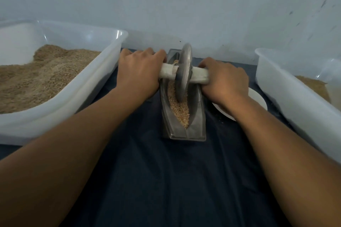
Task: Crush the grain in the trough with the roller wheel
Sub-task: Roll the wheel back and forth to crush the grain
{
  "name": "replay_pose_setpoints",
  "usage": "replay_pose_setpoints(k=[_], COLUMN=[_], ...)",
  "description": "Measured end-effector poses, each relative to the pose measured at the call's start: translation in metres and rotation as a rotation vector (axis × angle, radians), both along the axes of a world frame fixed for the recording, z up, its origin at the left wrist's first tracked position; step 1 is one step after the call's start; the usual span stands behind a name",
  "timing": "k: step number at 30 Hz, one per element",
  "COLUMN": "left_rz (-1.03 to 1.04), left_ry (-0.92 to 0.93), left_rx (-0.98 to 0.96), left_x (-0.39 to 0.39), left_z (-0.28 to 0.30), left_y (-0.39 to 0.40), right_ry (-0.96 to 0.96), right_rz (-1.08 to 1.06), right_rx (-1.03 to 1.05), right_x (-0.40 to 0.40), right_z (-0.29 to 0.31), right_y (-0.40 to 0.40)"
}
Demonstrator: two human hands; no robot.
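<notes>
Makeshift grain-processing workspace: plastic tubs (110, 42) of grain, dark cloth (166, 180) over table, bare pale wall (184, 5).

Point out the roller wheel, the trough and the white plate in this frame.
roller wheel (183, 73): head view, on the metal disc's face.
trough (198, 116): head view, on its right metal wall.
white plate (258, 99): head view, on the bare rim right of the right wrist.
</notes>
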State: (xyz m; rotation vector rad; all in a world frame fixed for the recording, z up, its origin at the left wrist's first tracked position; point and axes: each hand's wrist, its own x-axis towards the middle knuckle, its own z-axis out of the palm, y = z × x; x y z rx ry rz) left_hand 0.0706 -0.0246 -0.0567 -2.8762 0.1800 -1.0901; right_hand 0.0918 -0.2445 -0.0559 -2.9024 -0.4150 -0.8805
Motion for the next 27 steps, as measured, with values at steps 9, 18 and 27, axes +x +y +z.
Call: replay_pose_setpoints(k=[9,18,27], left_rz=[0.012,0.022,0.02], left_ry=[-0.014,-0.036,-0.066], left_rx=[0.045,0.018,0.088], left_x=[0.032,0.047,0.028], left_z=[0.006,0.001,0.002], left_y=[0.001,0.006,0.0], right_ry=[0.241,0.335,0.304], right_rz=[-0.003,0.018,-0.01], right_rx=[-0.041,-0.152,-0.095], right_x=[0.04,0.064,0.04], right_z=[0.016,0.039,0.02], right_y=[-0.005,0.002,-0.005])
